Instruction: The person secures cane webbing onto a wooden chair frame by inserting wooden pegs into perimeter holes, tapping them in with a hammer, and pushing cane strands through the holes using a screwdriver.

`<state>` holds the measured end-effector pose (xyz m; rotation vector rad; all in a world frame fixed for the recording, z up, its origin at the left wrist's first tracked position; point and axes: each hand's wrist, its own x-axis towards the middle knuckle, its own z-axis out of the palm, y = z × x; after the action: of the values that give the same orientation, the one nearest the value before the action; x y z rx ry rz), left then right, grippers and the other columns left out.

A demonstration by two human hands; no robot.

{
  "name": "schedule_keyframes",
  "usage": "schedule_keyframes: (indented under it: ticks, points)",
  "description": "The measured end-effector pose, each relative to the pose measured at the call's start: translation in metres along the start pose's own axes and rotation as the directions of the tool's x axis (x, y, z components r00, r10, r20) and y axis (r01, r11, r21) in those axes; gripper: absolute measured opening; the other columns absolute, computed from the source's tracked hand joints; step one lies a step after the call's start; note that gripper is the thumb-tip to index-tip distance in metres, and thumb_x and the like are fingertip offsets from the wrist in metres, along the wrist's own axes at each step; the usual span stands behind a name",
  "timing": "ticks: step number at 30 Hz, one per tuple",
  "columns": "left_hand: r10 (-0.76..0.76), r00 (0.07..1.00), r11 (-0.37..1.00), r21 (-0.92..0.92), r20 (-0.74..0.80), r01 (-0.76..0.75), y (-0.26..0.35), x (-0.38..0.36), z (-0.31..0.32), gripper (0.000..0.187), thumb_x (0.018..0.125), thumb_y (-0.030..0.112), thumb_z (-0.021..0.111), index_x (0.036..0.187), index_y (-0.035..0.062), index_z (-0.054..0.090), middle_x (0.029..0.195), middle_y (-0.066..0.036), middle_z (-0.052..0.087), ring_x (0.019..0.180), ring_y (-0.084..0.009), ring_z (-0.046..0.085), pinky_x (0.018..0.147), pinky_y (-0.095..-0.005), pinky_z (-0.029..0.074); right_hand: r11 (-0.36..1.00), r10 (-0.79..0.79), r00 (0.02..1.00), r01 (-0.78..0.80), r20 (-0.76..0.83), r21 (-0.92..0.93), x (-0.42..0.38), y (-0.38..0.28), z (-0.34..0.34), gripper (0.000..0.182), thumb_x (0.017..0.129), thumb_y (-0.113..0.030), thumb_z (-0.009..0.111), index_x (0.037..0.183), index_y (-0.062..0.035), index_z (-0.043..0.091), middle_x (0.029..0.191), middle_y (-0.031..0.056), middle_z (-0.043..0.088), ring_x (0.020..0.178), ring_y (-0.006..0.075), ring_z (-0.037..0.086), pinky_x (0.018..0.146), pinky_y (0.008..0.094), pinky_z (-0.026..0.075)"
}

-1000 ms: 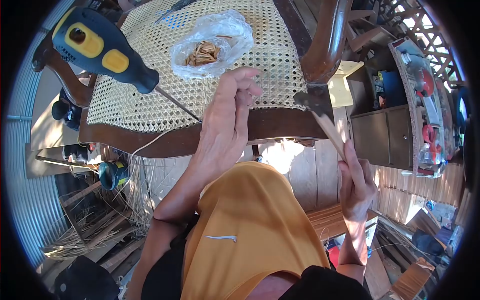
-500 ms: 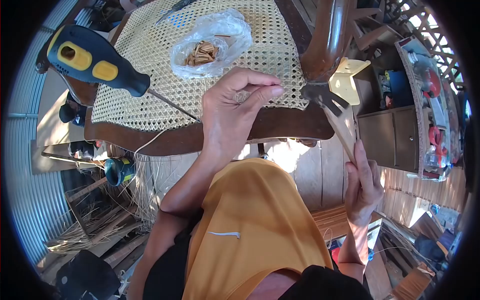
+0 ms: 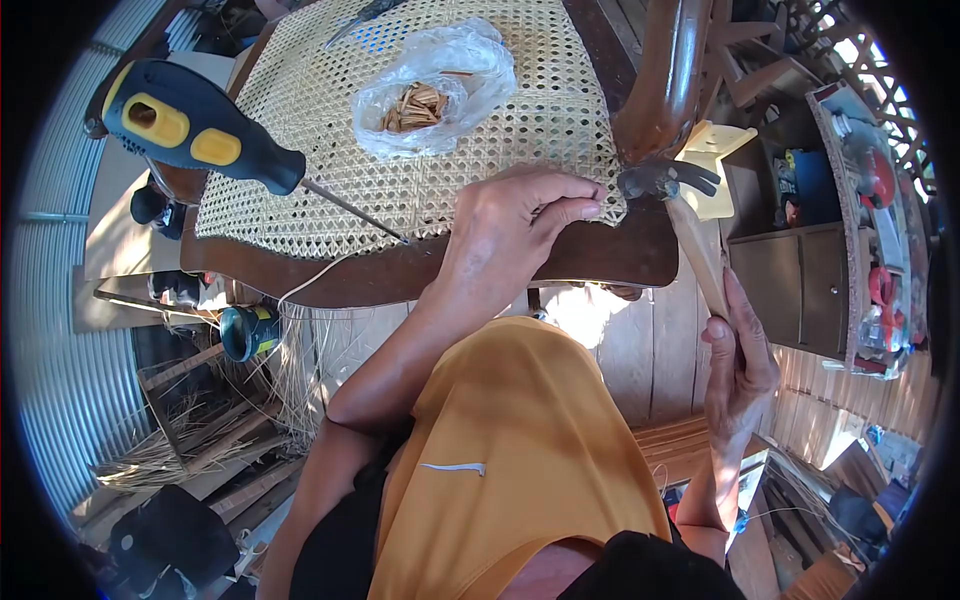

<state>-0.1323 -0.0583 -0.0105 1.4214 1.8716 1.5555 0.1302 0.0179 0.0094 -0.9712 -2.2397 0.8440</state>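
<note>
My left hand [image 3: 510, 220] is in a pinch at the front right corner of the woven cane seat [image 3: 330, 170]; whatever is between its fingertips is too small to make out. My right hand [image 3: 740, 350] grips the wooden handle of a claw hammer [image 3: 700, 240]. The hammer's head is beside the seat corner, close to my left fingertips, with the claw pointing right. A black and yellow screwdriver [image 3: 200, 130] leans with its tip at the seat's front edge. On the cane lies a clear plastic bag [image 3: 480, 75] holding small wooden pegs [image 3: 415, 107].
A dark wooden frame [image 3: 330, 285] borders the cane, and a thick chair post [image 3: 665, 90] rises at its right. Loose cane strands [image 3: 300, 370] hang at the front left. A cabinet [image 3: 790, 285] stands on the right; a dark bucket [image 3: 245, 335] is on the left.
My left hand has moved right to the seat corner, still pinched. The hammer has turned, so its claw points right rather than down toward me, and its head sits close to the left fingertips.
</note>
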Motion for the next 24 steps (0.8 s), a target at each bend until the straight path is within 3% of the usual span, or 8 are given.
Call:
schedule_keyframes:
  ticks: [8,11,16,19,22,24]
  points:
    - [-0.001,1.000,0.999,0.034,-0.010,0.001,0.000,0.000,0.002,0.010,0.090,0.007,0.072,0.097,0.0002,0.075,0.094,-0.009,0.076,0.087,-0.0156,0.073,0.079,-0.0274,0.057,0.996,-0.087,0.996,0.087,-0.002,-0.027,0.013,-0.005,-0.007,0.038,0.102,-0.011,0.060,0.138,-0.0001,0.059,0.131,0.0128,0.067,0.105,0.0124,0.063,0.091,0.0249,0.048]
    - [-0.018,1.000,0.999,0.041,-0.009,0.018,0.001,0.000,0.002,0.009,0.090,0.008,0.072,0.096,0.0012,0.075,0.093,-0.008,0.077,0.087,-0.0148,0.073,0.079,-0.0277,0.057,0.991,-0.135,0.990,0.134,-0.042,-0.005,0.018,-0.005,-0.008,0.036,0.098,-0.010,0.064,0.133,-0.0023,0.064,0.125,0.0138,0.070,0.101,0.0196,0.070,0.084,0.0307,0.053]
    - [0.020,1.000,0.994,0.110,-0.001,-0.019,0.002,0.000,0.002,0.008,0.089,0.009,0.073,0.095,0.0041,0.076,0.092,-0.007,0.076,0.085,-0.0157,0.073,0.076,-0.0288,0.057,0.980,-0.195,0.976,0.191,-0.097,-0.056,0.026,-0.016,-0.018,0.036,0.096,-0.006,0.065,0.132,-0.0036,0.065,0.122,0.0140,0.071,0.088,0.0174,0.067,0.079,0.0281,0.052]
    - [0.044,0.999,0.990,0.135,-0.008,-0.043,0.001,-0.001,0.003,0.008,0.089,0.010,0.074,0.094,0.0052,0.076,0.091,-0.007,0.076,0.083,-0.0166,0.073,0.075,-0.0293,0.056,0.976,-0.195,0.981,0.193,-0.007,-0.099,0.031,-0.026,-0.028,0.039,0.093,-0.002,0.067,0.131,-0.0079,0.067,0.109,0.0108,0.072,0.075,0.0147,0.059,0.071,0.0264,0.049]
    - [0.059,0.998,0.990,0.127,-0.013,-0.057,0.001,-0.001,0.003,0.008,0.089,0.010,0.074,0.094,0.0052,0.076,0.091,-0.007,0.076,0.081,-0.0173,0.072,0.074,-0.0297,0.056,0.965,-0.152,0.981,0.173,0.117,-0.198,0.036,-0.036,-0.035,0.038,0.095,-0.004,0.065,0.133,-0.0087,0.066,0.113,0.0096,0.072,0.077,0.0110,0.057,0.068,0.0245,0.047]
    - [0.064,0.998,0.990,0.127,-0.010,-0.063,0.000,-0.001,0.002,0.008,0.088,0.010,0.074,0.094,0.0049,0.076,0.091,-0.007,0.076,0.080,-0.0178,0.072,0.074,-0.0299,0.056,0.951,-0.193,0.974,0.215,0.116,-0.222,0.038,-0.038,-0.034,0.037,0.097,-0.006,0.063,0.134,-0.0088,0.065,0.116,0.0087,0.072,0.079,0.0091,0.056,0.066,0.0236,0.046]
